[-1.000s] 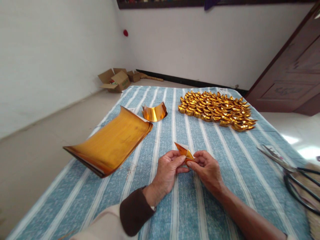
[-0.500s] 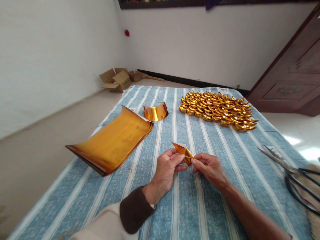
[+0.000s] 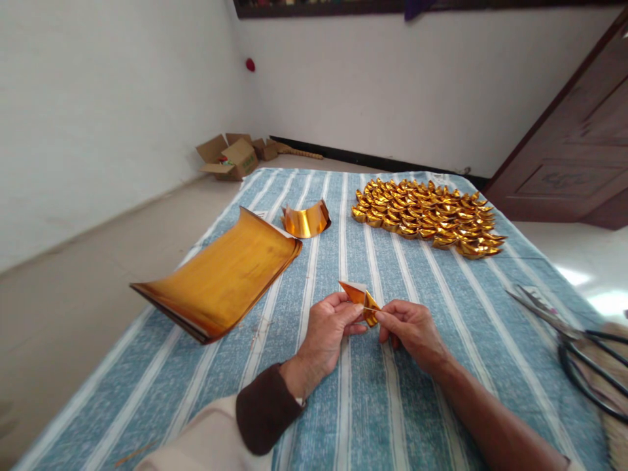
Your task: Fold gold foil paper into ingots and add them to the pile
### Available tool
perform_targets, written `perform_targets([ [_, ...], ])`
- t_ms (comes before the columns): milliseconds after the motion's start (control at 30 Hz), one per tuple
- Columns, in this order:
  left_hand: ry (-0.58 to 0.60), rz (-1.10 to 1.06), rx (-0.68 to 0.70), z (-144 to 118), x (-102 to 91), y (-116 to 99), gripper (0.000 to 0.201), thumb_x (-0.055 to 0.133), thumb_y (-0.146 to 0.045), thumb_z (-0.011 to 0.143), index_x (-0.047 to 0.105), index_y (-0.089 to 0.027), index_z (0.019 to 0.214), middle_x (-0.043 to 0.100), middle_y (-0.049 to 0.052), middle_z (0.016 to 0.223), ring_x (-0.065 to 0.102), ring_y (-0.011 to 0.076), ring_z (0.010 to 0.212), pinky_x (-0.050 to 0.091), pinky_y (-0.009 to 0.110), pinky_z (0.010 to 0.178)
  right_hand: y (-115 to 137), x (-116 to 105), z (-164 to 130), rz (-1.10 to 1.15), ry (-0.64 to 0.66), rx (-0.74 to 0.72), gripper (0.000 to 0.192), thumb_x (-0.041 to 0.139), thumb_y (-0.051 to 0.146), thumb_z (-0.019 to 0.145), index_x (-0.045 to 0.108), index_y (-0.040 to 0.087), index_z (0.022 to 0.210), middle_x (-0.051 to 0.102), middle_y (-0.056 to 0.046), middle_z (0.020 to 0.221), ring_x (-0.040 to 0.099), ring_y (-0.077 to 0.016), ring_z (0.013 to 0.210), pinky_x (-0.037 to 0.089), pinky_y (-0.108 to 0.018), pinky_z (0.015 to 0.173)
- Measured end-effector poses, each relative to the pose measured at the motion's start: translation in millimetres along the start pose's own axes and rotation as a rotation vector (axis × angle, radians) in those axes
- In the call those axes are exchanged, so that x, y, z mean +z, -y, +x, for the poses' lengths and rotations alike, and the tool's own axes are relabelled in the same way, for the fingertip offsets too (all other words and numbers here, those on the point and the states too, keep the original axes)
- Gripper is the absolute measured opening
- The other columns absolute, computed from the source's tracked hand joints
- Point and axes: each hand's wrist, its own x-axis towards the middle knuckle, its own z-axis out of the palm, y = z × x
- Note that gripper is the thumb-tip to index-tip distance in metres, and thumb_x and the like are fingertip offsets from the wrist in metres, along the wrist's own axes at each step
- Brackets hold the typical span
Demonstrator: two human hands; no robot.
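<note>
A small piece of folded gold foil paper (image 3: pixel 354 294), with a pale inner face showing, is pinched in my left hand (image 3: pixel 328 330) above the striped cloth. The thumb and fingers of my right hand (image 3: pixel 409 330) close on its right end, where a thin pale edge or strip runs between both thumbs. Fingers cover part of the paper. Beyond my hands to the right, many folded gold paper ingots (image 3: pixel 424 212) lie packed in rows. A stack of large gold foil sheets (image 3: pixel 220 275) rests to the left, curling at its ends.
A smaller curved bundle of gold foil strips (image 3: pixel 307 221) sits behind the stack. Black-handled scissors (image 3: pixel 569 333) lie at the right edge of the cloth-covered table (image 3: pixel 196 386). On the floor behind stands an open cardboard box (image 3: pixel 230 157); a brown door (image 3: pixel 564 144) is at right.
The folded foil has narrowed slightly between my hands, its pale inner face showing less. Both hands keep nearly the same place and grip.
</note>
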Motion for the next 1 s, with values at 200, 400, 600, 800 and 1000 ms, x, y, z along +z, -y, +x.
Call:
perform_targets([
  [200,-0.017,-0.020,-0.003,1,0.8,0,0.021,0.073,-0.019,0.073,0.066,-0.012,0.091,0.073,0.007,0.083,0.070,0.0159,0.072,0.054,0.020,0.056,-2,2,-1,0.051,-0.004,-0.006,0.037,0.070,0.053,0.073,0.062,0.018,0.068,0.063,0.001,0.049,0.045,-0.0081,0.037,0.034,-0.020,0.039],
  [400,-0.061,-0.019,0.009,1,0.8,0,0.022,0.074,-0.020,0.071,0.067,-0.011,0.091,0.073,0.007,0.083,0.068,0.0136,0.067,0.054,0.020,0.056,-2,5,-2,0.074,0.004,0.026,0.036,0.070,0.053,0.072,0.061,0.018,0.071,0.066,0.000,0.052,0.045,-0.0084,0.036,0.033,-0.020,0.037],
  [600,-0.063,-0.012,0.023,-1,4.3,-1,0.026,0.074,-0.023,0.070,0.066,-0.011,0.092,0.074,0.009,0.084,0.069,0.0160,0.072,0.054,0.024,0.063,0,10,-4,0.007,0.041,0.086,0.034,0.070,0.050,0.071,0.060,0.018,0.071,0.064,0.000,0.049,0.041,-0.0072,0.033,0.030,-0.019,0.035],
  [800,-0.030,-0.103,0.013,-1,6.8,0,0.031,0.077,-0.023,0.066,0.066,-0.011,0.092,0.075,0.010,0.086,0.071,0.0181,0.076,0.055,0.028,0.074,0,11,-5,0.019,0.031,0.061,0.036,0.067,0.053,0.073,0.060,0.018,0.073,0.063,0.000,0.049,0.039,-0.0072,0.033,0.027,-0.019,0.035],
  [1000,-0.027,-0.146,0.017,-1,6.6,0,0.031,0.079,-0.022,0.065,0.066,-0.011,0.090,0.074,0.009,0.085,0.071,0.0185,0.076,0.055,0.029,0.076,0,11,-5,0.032,0.055,0.053,0.034,0.066,0.051,0.074,0.060,0.018,0.077,0.064,0.001,0.049,0.039,-0.0071,0.033,0.027,-0.019,0.035],
])
